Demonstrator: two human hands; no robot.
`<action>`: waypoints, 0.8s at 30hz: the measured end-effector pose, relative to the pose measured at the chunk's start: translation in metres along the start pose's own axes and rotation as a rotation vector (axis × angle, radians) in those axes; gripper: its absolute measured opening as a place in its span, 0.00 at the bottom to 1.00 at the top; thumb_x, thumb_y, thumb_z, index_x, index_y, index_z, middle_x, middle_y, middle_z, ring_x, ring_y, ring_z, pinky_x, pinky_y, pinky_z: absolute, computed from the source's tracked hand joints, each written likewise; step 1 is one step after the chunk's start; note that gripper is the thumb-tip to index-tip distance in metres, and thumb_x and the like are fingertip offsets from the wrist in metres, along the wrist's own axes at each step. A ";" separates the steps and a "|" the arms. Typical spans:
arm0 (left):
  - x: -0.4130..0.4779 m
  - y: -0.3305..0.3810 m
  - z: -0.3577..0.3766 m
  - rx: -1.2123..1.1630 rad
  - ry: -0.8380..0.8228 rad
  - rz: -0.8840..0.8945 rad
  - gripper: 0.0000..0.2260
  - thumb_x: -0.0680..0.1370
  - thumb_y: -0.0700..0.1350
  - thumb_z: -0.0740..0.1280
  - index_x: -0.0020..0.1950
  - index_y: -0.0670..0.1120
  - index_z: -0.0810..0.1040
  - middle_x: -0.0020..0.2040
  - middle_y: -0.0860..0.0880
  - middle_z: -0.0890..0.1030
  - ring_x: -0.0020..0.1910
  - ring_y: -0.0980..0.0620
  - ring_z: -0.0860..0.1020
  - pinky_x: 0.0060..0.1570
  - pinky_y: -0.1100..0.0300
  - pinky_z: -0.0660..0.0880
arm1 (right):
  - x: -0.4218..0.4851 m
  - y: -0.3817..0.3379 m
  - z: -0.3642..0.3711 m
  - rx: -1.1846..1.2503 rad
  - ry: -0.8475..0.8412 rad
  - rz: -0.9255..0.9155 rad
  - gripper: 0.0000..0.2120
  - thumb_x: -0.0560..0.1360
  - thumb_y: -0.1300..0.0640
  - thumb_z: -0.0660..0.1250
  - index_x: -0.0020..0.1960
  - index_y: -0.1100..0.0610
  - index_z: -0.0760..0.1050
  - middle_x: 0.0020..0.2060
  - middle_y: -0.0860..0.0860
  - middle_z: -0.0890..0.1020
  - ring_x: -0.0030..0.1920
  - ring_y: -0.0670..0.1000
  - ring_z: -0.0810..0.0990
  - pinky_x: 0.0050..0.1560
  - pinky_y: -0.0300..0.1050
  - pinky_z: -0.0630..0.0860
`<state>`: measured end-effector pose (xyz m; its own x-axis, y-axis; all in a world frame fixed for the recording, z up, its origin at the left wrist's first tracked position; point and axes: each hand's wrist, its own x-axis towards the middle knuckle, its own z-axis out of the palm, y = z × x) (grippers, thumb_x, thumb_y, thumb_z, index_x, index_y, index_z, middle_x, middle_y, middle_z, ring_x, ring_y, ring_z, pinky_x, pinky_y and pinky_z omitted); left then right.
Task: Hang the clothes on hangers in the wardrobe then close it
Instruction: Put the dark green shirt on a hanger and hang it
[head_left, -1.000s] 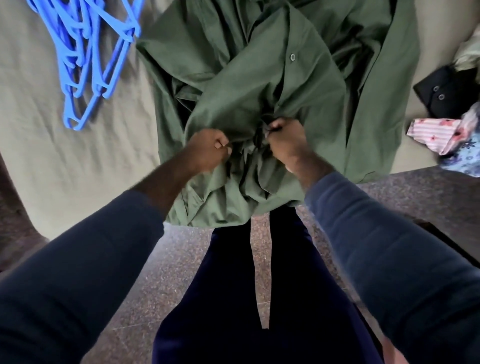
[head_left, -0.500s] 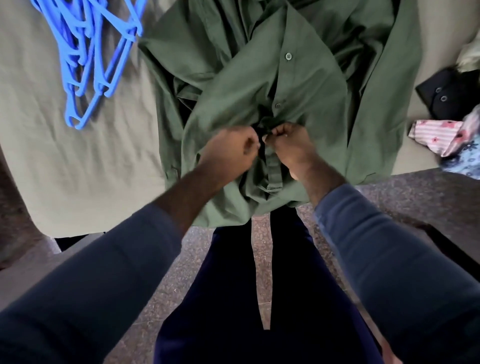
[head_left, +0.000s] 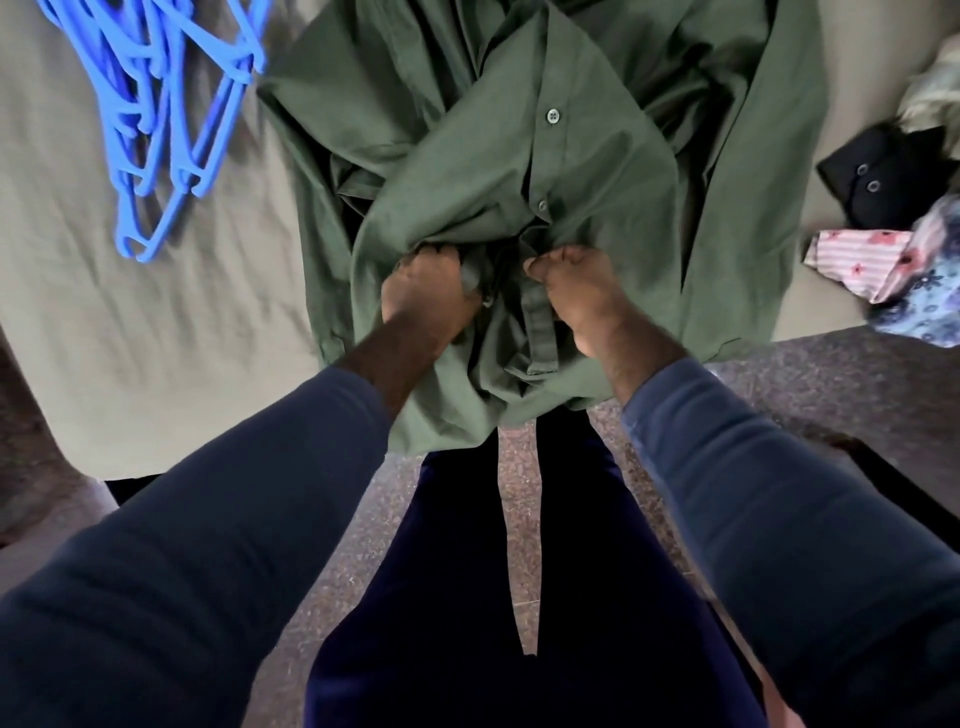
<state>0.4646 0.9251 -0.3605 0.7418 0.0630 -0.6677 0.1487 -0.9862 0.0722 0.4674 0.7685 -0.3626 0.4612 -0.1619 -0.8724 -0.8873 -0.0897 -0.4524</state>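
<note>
Fingers (head_left: 436, 259) of the left hand (head_left: 423, 296) bunch the front of the green shirt (head_left: 467, 176); the right hand (head_left: 587, 296) pinches its button strip. Touching half a second ago, the hands now sit slightly apart. The shirt lies on the bed sheet (head_left: 104, 322), its hem over the near edge; bare sheet separates it from the blue hangers (head_left: 156, 130).

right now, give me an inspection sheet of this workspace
surface: wrinkled beige sheet, edge draped down.
job's things: green button-up shirt lies crumpled on the sheet, hem over the edge; blue plastic hangers heaped far left, apart from it.
clutter: black buttoned garment, pink striped cloth and blue floral cloth at right edge.
grippers: left hand grips the shirt front; right hand pinches its button strip.
cables: nothing seen.
surroundings: speckled stone floor; wardrobe not in view.
</note>
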 end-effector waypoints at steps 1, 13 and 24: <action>-0.001 0.002 0.001 0.019 -0.008 0.001 0.23 0.77 0.57 0.66 0.65 0.45 0.73 0.62 0.41 0.76 0.62 0.39 0.76 0.56 0.48 0.74 | -0.001 0.001 0.001 0.012 -0.006 0.000 0.09 0.75 0.62 0.71 0.37 0.57 0.75 0.38 0.54 0.79 0.39 0.49 0.77 0.36 0.37 0.73; -0.054 -0.008 -0.006 -0.069 -0.469 0.140 0.10 0.68 0.51 0.75 0.36 0.47 0.79 0.37 0.46 0.81 0.43 0.44 0.82 0.48 0.52 0.79 | -0.017 0.014 -0.008 0.027 -0.133 0.020 0.09 0.72 0.63 0.73 0.44 0.69 0.77 0.39 0.64 0.79 0.39 0.56 0.76 0.39 0.56 0.77; -0.031 0.034 0.018 -0.478 0.012 0.047 0.10 0.75 0.44 0.70 0.55 0.46 0.80 0.47 0.43 0.83 0.49 0.41 0.81 0.50 0.52 0.77 | -0.017 0.034 -0.016 -0.067 -0.058 -0.052 0.11 0.75 0.63 0.72 0.36 0.58 0.74 0.30 0.54 0.73 0.30 0.49 0.69 0.31 0.41 0.67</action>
<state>0.4350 0.8866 -0.3502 0.7619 0.0247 -0.6472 0.3972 -0.8072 0.4367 0.4295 0.7527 -0.3602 0.5041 -0.0981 -0.8580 -0.8588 -0.1619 -0.4861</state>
